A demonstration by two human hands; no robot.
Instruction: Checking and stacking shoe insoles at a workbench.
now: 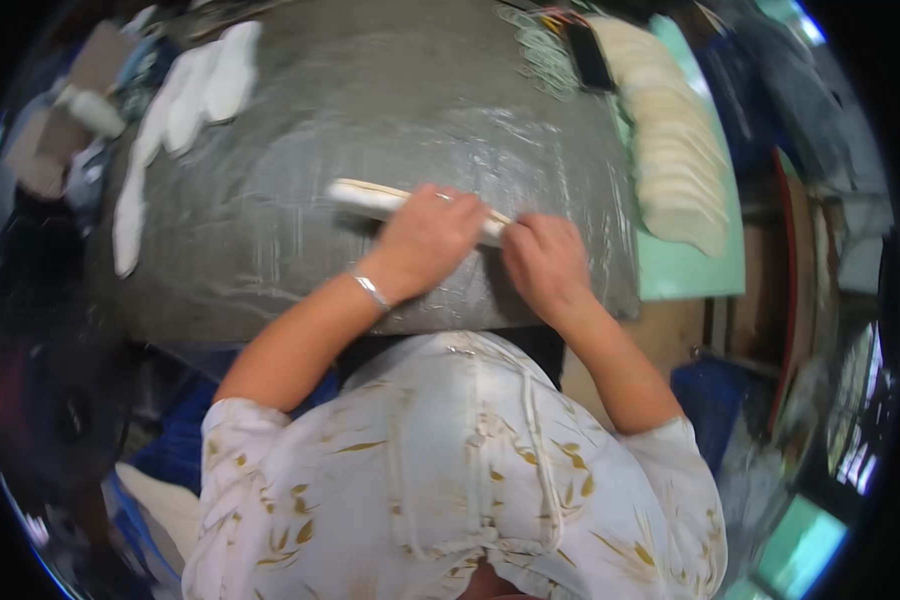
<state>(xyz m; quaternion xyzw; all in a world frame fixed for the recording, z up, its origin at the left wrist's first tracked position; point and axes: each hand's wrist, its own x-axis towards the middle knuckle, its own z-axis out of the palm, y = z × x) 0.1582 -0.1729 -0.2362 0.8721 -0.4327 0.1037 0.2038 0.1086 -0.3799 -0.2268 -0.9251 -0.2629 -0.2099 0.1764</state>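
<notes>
My left hand [432, 238] is closed around the middle of a long white insole [368, 196], which is turned on its edge above the grey table top. A thin tan line runs along its upper edge, and its far left end is blurred. At the insole's right end, my right hand [548, 262] pinches it with bent fingers. The two hands are close together, and they hide much of the insole's right half.
Several white insoles [229, 75] lie at the table's [370, 100] left. On a pale green board [692, 272] at the right, cream insole-shaped pieces [670, 150] overlap in a row. A dark phone [589, 58] and tangled pale cord [545, 60] lie beside them.
</notes>
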